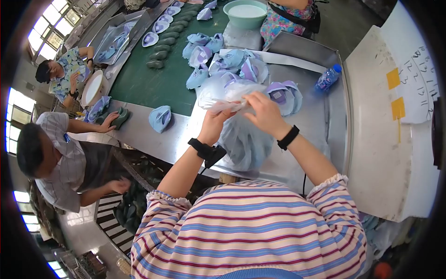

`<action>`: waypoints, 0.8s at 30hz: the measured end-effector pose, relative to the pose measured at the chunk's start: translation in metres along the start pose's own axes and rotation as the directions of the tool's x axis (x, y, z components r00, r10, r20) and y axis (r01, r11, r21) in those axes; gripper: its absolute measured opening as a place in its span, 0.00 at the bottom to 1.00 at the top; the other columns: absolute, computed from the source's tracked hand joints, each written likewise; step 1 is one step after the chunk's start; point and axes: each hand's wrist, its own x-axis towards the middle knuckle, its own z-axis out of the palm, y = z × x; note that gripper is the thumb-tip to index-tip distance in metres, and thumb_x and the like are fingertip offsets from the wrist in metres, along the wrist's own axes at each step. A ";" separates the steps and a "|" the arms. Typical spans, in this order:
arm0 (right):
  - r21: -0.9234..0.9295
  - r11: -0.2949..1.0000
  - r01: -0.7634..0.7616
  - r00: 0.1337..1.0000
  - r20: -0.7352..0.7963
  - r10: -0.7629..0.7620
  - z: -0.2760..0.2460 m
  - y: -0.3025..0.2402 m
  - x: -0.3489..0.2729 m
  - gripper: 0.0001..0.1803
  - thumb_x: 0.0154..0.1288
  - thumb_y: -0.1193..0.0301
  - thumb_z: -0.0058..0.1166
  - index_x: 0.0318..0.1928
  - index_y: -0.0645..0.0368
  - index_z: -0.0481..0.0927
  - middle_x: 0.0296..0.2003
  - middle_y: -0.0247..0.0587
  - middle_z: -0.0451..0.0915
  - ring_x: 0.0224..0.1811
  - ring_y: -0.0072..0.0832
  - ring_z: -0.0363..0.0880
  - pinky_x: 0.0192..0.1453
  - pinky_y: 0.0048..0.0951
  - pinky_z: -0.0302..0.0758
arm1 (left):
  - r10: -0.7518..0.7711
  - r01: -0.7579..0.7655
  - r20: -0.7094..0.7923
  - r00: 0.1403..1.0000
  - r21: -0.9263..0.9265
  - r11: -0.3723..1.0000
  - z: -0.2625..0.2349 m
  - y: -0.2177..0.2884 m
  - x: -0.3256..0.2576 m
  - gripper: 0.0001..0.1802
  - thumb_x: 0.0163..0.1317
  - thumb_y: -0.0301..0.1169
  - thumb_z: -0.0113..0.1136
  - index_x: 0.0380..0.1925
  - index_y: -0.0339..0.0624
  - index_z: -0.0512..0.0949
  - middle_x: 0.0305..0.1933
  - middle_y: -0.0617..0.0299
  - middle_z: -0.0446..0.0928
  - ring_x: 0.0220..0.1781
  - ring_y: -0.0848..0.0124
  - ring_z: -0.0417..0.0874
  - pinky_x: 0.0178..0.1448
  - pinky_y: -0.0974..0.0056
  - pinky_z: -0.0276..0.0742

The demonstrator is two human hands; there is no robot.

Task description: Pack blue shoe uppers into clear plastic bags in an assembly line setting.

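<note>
Over the metal worktop, my left hand [215,122] pinches the gathered edge of a clear plastic bag [248,142]. Close beside it, my right hand [265,114] has its bent fingers on the same edge. The bag's lower part hangs loose towards me, and pale blue shows through it. Behind my hands lies a pile of light blue and lavender shoe uppers [232,59], partly covered by clear plastic. To the right of my right hand, more lavender and blue uppers [284,97] lie stacked on the metal.
A blue-capped bottle [328,78] stands at the tray's right rim. Dark green shoe lasts [162,49] line the green conveyor [134,79]. A single upper [160,119] lies on the metal edge. On the left, a co-worker's hand [109,122] rests by a green last. A green basin [245,13] stands behind.
</note>
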 end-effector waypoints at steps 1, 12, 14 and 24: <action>0.035 0.995 -0.094 0.996 0.010 0.094 0.008 0.002 -0.001 0.10 0.50 0.68 0.58 0.33 0.56 0.76 0.31 0.39 0.77 0.32 0.36 0.76 0.32 0.32 0.71 | 0.019 -0.020 0.017 1.000 0.074 0.997 0.004 0.005 -0.005 0.18 0.62 0.29 0.50 0.52 0.41 0.68 0.57 0.55 0.67 0.59 0.65 0.67 0.61 0.64 0.63; 0.718 0.637 -0.280 0.955 0.138 0.263 -0.018 -0.047 0.004 0.04 0.57 0.78 0.48 0.26 0.63 0.73 0.20 0.37 0.75 0.21 0.23 0.75 0.26 0.22 0.70 | 0.339 -0.142 -0.025 0.941 0.877 0.459 0.002 -0.037 0.002 0.23 0.46 0.28 0.62 0.45 0.40 0.69 0.52 0.50 0.65 0.53 0.50 0.66 0.53 0.55 0.67; 0.703 0.677 -0.217 0.969 0.070 0.238 -0.028 -0.057 0.009 0.05 0.59 0.79 0.47 0.26 0.63 0.72 0.20 0.35 0.74 0.22 0.20 0.74 0.27 0.20 0.70 | 0.345 -0.167 0.011 0.938 0.890 0.425 0.003 -0.023 0.002 0.23 0.45 0.27 0.61 0.44 0.42 0.69 0.48 0.55 0.67 0.50 0.54 0.68 0.51 0.59 0.69; -0.047 0.998 -0.042 0.998 0.038 0.043 0.001 0.070 -0.035 0.16 0.51 0.64 0.57 0.37 0.62 0.73 0.29 0.40 0.77 0.30 0.37 0.77 0.36 0.33 0.74 | 0.457 -0.289 0.144 0.878 0.919 0.267 0.013 -0.019 0.015 0.08 0.46 0.29 0.58 0.29 0.45 0.75 0.30 0.60 0.73 0.39 0.61 0.73 0.42 0.58 0.70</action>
